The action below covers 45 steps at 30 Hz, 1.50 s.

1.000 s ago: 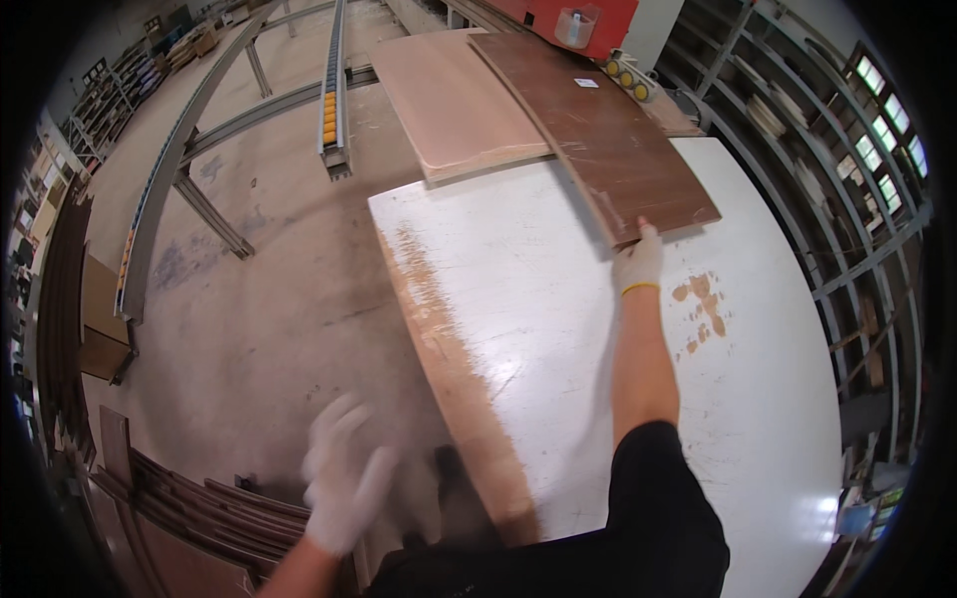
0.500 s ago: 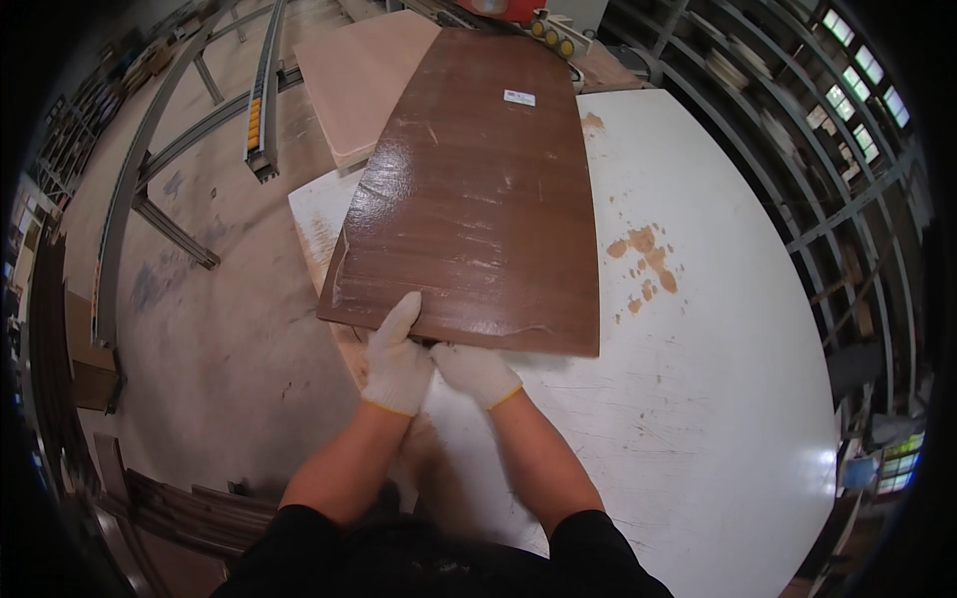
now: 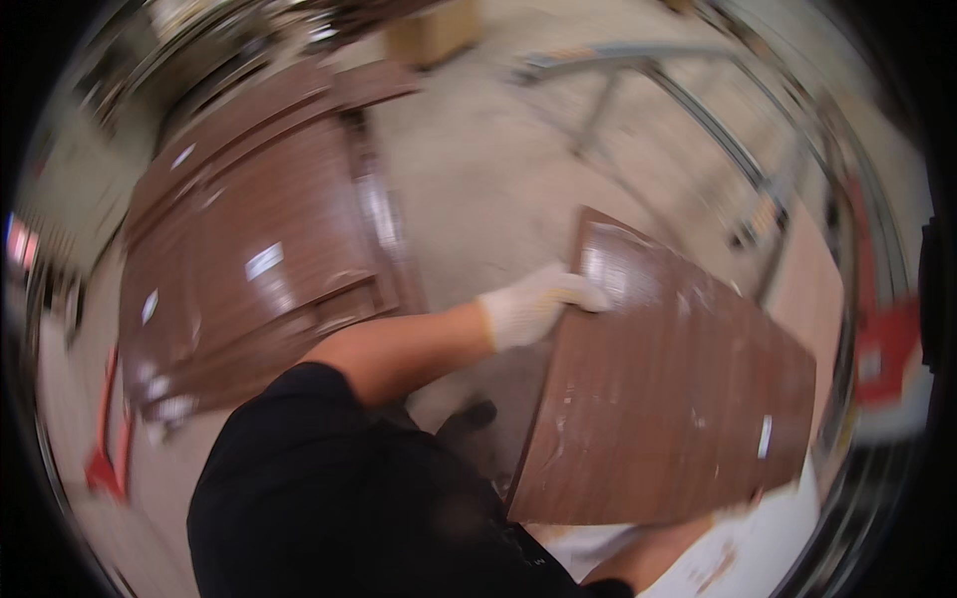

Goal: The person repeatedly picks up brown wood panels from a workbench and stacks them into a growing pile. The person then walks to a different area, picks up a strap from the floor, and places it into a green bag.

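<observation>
A brown wood-grain panel (image 3: 668, 399) with a shiny film on its face and a small white label is held tilted up off the worktable. My left hand (image 3: 538, 303), in a white knitted glove with a yellow cuff, grips the panel's left edge near its upper corner, thumb on the face and fingers behind. My right forearm (image 3: 663, 548) reaches along the panel's lower edge. Most of my right hand (image 3: 736, 509) is hidden at that edge, and the little that shows is blurred.
At left lies a stack of similar brown panels (image 3: 259, 224), with a red pallet-jack handle (image 3: 110, 429) beside it. A metal roller frame (image 3: 698, 110) stands at the far right. A paler board (image 3: 812, 284) and the white worktable (image 3: 768, 543) lie beyond the panel.
My view has swung left toward the stack. The panel has been lifted off the white table and turned. My left hand has moved to its left edge, my right to its lower edge.
</observation>
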Each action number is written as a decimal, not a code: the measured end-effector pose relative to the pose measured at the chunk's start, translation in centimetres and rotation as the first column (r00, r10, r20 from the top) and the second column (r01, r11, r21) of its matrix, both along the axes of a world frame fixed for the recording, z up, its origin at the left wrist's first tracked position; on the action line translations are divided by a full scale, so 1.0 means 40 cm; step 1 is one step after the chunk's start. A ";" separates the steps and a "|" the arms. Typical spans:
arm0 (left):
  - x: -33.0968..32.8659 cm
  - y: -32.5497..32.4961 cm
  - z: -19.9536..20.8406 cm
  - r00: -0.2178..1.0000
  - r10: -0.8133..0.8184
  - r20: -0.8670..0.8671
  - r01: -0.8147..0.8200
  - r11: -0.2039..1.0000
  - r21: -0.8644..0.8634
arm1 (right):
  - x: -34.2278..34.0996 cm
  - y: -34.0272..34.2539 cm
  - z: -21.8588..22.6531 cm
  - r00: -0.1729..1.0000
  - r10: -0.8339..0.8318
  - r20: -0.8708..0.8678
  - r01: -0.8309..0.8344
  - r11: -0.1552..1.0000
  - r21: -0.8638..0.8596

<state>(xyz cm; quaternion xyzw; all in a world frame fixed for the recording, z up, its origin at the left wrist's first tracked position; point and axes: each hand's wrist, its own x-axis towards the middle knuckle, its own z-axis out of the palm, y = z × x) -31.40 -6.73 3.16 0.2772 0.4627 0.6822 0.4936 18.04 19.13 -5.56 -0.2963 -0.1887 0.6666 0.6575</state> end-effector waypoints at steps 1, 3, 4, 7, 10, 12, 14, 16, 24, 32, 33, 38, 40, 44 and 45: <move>-0.040 -0.048 0.018 0.995 0.096 -0.030 -0.096 0.995 0.018 | -0.041 -0.019 0.002 1.000 0.011 -0.017 -0.011 1.000 -0.012; -0.100 -0.155 0.060 0.955 0.159 0.249 -0.155 0.987 -0.038 | -0.142 -0.084 0.022 0.999 0.028 -0.046 -0.029 0.999 -0.022; -0.147 -0.228 0.070 0.945 0.238 0.223 -0.230 0.971 -0.061 | -0.217 -0.125 0.029 0.998 0.041 -0.055 -0.042 0.999 -0.019; -0.230 -0.510 0.120 0.930 0.348 0.122 -0.330 0.933 -0.145 | -0.440 -0.262 0.072 0.997 0.069 -0.037 -0.068 0.997 0.024; -0.277 -0.836 0.154 0.854 0.455 -0.254 -0.520 0.772 -0.365 | -0.674 -0.432 0.123 0.972 0.227 -0.061 -0.221 0.971 0.090; -0.276 -1.055 0.152 0.754 0.533 -0.384 -0.648 0.697 -0.306 | -0.821 -0.573 0.147 0.932 0.361 -0.026 -0.357 0.928 0.101; -0.294 -1.255 0.147 0.666 0.576 -0.474 -0.746 0.540 -0.390 | -0.965 -0.737 0.155 0.820 0.571 0.030 -0.562 0.796 0.225; -0.331 -1.432 0.131 0.537 0.682 -0.496 -0.837 0.361 -0.410 | -1.112 -0.894 0.156 0.737 0.671 0.083 -0.670 0.709 0.220; -0.567 -2.075 0.085 0.329 0.298 -0.896 -0.926 -0.087 -0.369 | -1.588 -1.423 0.090 0.223 0.942 -0.252 -0.970 0.239 0.033; -0.732 -2.341 -0.008 0.418 0.233 -0.878 -0.879 -0.140 -0.456 | -1.769 -1.650 0.066 0.212 0.916 -0.340 -0.970 0.155 -0.186; -0.754 -2.353 -0.016 0.431 0.225 -0.874 -0.875 -0.133 -0.466 | -1.785 -1.664 0.064 0.232 0.914 -0.334 -0.961 0.162 -0.225; -0.840 -2.365 -0.039 0.416 0.274 -0.867 -0.885 -0.095 -0.455 | -1.842 -1.695 0.054 0.240 0.912 -0.332 -0.964 0.184 -0.193; -0.856 -2.367 -0.049 0.435 0.299 -0.849 -0.866 -0.121 -0.486 | -1.858 -1.699 0.050 0.250 0.911 -0.330 -0.959 0.186 -0.213; -0.844 -2.412 -0.090 0.410 0.542 -0.734 -0.878 0.016 -0.478 | -1.864 -1.682 0.053 0.122 0.956 -0.267 -0.984 0.080 -0.162; -0.828 -2.435 -0.105 0.344 0.583 -0.736 -0.917 0.040 -0.397 | -1.859 -1.673 0.056 0.060 0.970 -0.234 -0.986 0.020 -0.168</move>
